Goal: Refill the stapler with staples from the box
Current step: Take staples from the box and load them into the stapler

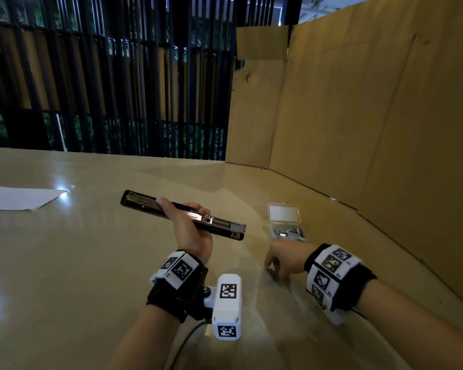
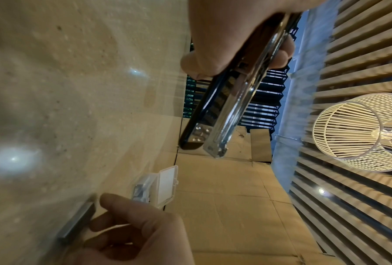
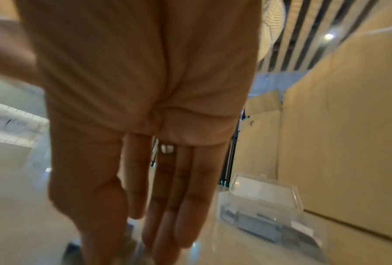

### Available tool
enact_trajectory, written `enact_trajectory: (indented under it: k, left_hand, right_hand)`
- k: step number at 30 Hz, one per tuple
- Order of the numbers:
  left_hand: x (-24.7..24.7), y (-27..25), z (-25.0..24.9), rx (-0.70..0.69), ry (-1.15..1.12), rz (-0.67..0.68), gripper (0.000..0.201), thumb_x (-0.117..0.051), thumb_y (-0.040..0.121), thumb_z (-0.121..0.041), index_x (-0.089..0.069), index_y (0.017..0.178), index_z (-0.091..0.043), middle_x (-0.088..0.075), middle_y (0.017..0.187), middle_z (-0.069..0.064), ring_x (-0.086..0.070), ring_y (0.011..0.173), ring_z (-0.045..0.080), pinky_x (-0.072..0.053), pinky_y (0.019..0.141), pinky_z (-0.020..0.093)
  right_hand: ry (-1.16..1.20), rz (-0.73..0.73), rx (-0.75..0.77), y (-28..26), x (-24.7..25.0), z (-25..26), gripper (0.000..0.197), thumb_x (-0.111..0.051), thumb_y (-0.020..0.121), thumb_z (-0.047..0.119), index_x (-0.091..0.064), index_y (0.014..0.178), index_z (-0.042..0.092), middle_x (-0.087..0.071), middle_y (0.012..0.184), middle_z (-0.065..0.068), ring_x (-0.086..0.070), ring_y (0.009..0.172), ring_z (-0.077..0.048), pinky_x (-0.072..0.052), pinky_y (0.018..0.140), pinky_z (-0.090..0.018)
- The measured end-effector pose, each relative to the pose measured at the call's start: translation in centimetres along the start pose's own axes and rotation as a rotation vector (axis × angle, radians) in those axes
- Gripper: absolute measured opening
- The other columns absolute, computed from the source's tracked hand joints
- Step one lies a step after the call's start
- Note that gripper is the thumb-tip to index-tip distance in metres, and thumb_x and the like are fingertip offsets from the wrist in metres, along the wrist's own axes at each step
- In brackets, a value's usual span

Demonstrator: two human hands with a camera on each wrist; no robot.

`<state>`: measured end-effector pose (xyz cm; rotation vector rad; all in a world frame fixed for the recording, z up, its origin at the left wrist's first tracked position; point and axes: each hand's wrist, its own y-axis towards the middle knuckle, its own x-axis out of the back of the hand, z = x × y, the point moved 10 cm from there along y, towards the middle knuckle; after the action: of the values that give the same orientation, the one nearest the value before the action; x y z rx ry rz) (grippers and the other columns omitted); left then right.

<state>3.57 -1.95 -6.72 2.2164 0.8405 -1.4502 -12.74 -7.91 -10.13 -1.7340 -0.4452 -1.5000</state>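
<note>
Closest to me, my right hand (image 3: 149, 111) points fingers-down at the glossy beige table (image 1: 64, 263), the fingers (image 3: 188, 211) straight and close together, their tips at a slim grey strip of staples (image 2: 77, 222) that lies flat on the surface; whether they touch it or merely reach it I cannot tell, since the tips are blurred, and nothing is curled round the strip, so this hand is loose and unclenched. Just beyond that hand, on its far side, sits the small clear plastic staple box (image 1: 286, 222), lid (image 1: 283, 213) flipped up and back, with grey blocks of staples (image 3: 258, 226) lying inside. To the left of my right hand, lifted off the table, my left hand (image 1: 190, 228) wraps its thumb and fingers round the middle of the stapler (image 1: 182, 213), a long black body with a shiny metal channel. It is swung fully open, so that its top and its magazine rail lie end to end in one long line across my palm. Well off to the left of that grip lies a white sheet of paper (image 1: 19, 197). A plain brown cardboard wall (image 1: 372, 116) stands along the right edge.
</note>
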Motion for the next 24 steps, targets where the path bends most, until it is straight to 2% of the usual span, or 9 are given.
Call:
enact_trajectory:
  k: [3,4,6,11,15,17,20,22,24]
  left_hand:
    - [-0.2,-0.1,0.1,0.001,-0.001,0.007,0.06,-0.031,0.083,-0.069,-0.045,0.058,-0.016,-0.048,0.045,-0.007,-0.048,0.041,0.007,-0.043,0.062,0.022]
    - [-0.2,-0.1,0.1,0.002,-0.002,0.009,0.06,-0.031,0.083,-0.069,-0.045,0.058,-0.016,-0.048,0.045,-0.007,-0.048,0.041,0.008,-0.043,0.062,0.022]
    - [-0.1,-0.1,0.2,0.005,-0.005,0.009,0.06,-0.032,0.083,-0.069,-0.045,0.058,-0.016,-0.048,0.045,-0.007,-0.048,0.042,0.008,-0.043,0.062,0.021]
    - [0.1,0.0,0.6,0.019,-0.001,0.011,0.06,-0.033,0.082,-0.07,-0.046,0.059,-0.016,-0.048,0.048,-0.006,-0.048,0.043,0.008,-0.044,0.063,0.021]
    - [0.0,0.0,0.6,0.018,-0.006,0.011,0.06,-0.033,0.082,-0.07,-0.045,0.058,-0.016,-0.048,0.046,-0.007,-0.048,0.041,0.008,-0.044,0.062,0.021]
    - [-0.2,0.0,0.5,0.009,-0.003,0.019,0.06,-0.032,0.083,-0.069,-0.045,0.057,-0.016,-0.048,0.045,-0.007,-0.048,0.041,0.008,-0.044,0.061,0.02]
    - [-0.2,-0.1,0.5,0.003,0.023,0.031,0.06,-0.03,0.083,-0.069,-0.044,0.058,-0.017,-0.047,0.045,-0.007,-0.046,0.042,0.008,-0.042,0.06,0.02]
    - [-0.3,-0.1,0.6,0.006,0.051,0.039,0.061,-0.028,0.083,-0.07,-0.043,0.058,-0.017,-0.045,0.046,-0.006,-0.044,0.045,0.009,-0.041,0.06,0.02]
    - [-0.3,-0.2,0.7,0.002,0.067,0.046,0.06,-0.027,0.084,-0.069,-0.042,0.058,-0.016,-0.044,0.047,-0.006,-0.043,0.046,0.01,-0.041,0.058,0.02]
  right_hand:
    - [0.129,-0.029,-0.103,-0.3,0.2,-1.2,0.026,-0.058,0.085,0.011,-0.063,0.11,0.003,-0.067,0.108,-0.013,-0.065,0.094,-0.027,-0.05,0.071,-0.026]
    - [0.152,-0.061,-0.13,-0.3,0.4,-1.5,0.019,-0.055,0.088,0.016,-0.066,0.095,0.002,-0.068,0.095,-0.014,-0.066,0.081,-0.027,-0.049,0.063,-0.026]
    - [0.134,-0.066,-0.195,-0.3,0.0,-1.8,0.03,-0.056,0.088,0.027,-0.059,0.068,0.005,-0.061,0.072,-0.01,-0.059,0.061,-0.023,-0.046,0.056,-0.026]
    - [0.015,-0.075,-0.176,0.3,-0.3,0.2,0.021,-0.06,0.085,0.013,-0.061,0.096,-0.005,-0.064,0.098,-0.022,-0.051,0.072,-0.023,-0.042,0.064,-0.031]
    - [-0.022,-0.125,-0.175,0.1,0.6,0.7,0.019,-0.058,0.084,0.011,-0.06,0.098,-0.001,-0.062,0.104,-0.019,-0.061,0.093,-0.032,-0.049,0.078,-0.036]
    - [0.007,-0.265,-0.21,-0.3,2.8,0.2,0.016,-0.057,0.083,0.011,-0.062,0.093,0.0,-0.065,0.101,-0.018,-0.063,0.092,-0.032,-0.051,0.076,-0.037]
    - [0.192,-0.636,-0.24,-2.3,7.5,-0.6,0.016,-0.053,0.084,0.014,-0.063,0.084,0.002,-0.066,0.083,-0.013,-0.063,0.077,-0.027,-0.052,0.068,-0.036]
    - [0.319,-0.867,-0.157,-4.1,9.8,0.3,0.015,-0.053,0.086,0.018,-0.064,0.084,0.007,-0.06,0.078,-0.004,-0.056,0.072,-0.019,-0.046,0.064,-0.031]
    - [0.35,-0.962,0.024,-5.5,10.9,3.0,0.014,-0.055,0.087,0.018,-0.065,0.088,0.008,-0.061,0.08,-0.004,-0.054,0.075,-0.018,-0.042,0.067,-0.029]
